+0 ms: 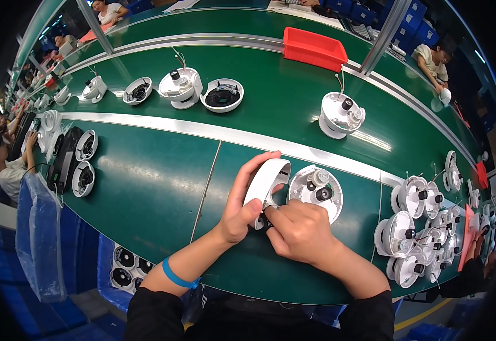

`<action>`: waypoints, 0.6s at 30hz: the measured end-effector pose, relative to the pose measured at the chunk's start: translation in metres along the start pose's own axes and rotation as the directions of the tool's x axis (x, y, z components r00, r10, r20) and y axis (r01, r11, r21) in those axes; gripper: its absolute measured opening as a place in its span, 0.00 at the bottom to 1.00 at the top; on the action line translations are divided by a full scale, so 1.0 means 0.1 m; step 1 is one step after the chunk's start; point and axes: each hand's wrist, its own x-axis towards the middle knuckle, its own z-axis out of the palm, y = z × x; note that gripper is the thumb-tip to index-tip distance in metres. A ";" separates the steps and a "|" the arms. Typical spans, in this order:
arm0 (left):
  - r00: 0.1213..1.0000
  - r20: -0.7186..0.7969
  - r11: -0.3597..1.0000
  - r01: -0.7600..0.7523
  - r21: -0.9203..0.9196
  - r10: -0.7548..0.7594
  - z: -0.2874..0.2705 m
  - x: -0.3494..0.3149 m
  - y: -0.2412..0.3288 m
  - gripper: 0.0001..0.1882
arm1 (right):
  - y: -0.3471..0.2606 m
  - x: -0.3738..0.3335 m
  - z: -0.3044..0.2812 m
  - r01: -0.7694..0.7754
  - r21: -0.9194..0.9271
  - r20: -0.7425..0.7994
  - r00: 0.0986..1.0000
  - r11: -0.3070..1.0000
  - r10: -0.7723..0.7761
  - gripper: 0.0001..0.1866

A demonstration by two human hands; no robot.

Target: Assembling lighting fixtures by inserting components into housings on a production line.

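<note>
While the left hand (238,217) grips a white camera housing (267,181) over the green counter (145,176), the right hand (304,230) curls at the housing's lower edge. What the right fingers (280,220) hold is hidden.

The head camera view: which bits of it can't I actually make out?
In the head view:
Fingertips of the right hand: partly hidden by its own bent fingers.
Inside of the white housing: mostly turned away, partly covered by the right hand.
Lower left edge of the white unit: behind the right hand.
Rear of the unit cluster: overlapped by front ones.
Blue crate: partly under the table edge.
</note>
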 end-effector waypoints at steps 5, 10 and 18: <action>0.999 -0.015 0.999 0.033 -0.022 -0.034 0.03 0.01 0.01 0.52 | 0.06 -0.02 0.04 0.099 -0.078 0.007 0.995 0.992 -0.099 0.15; 0.999 0.011 0.998 0.029 0.063 -0.030 0.02 0.01 0.01 0.50 | 0.13 -0.02 0.02 0.236 -0.218 0.104 0.970 0.947 -0.218 0.15; 0.997 0.024 0.990 0.070 0.121 -0.074 0.02 0.01 -0.04 0.39 | 0.17 -0.03 0.05 0.239 -0.225 0.123 0.969 0.945 -0.216 0.08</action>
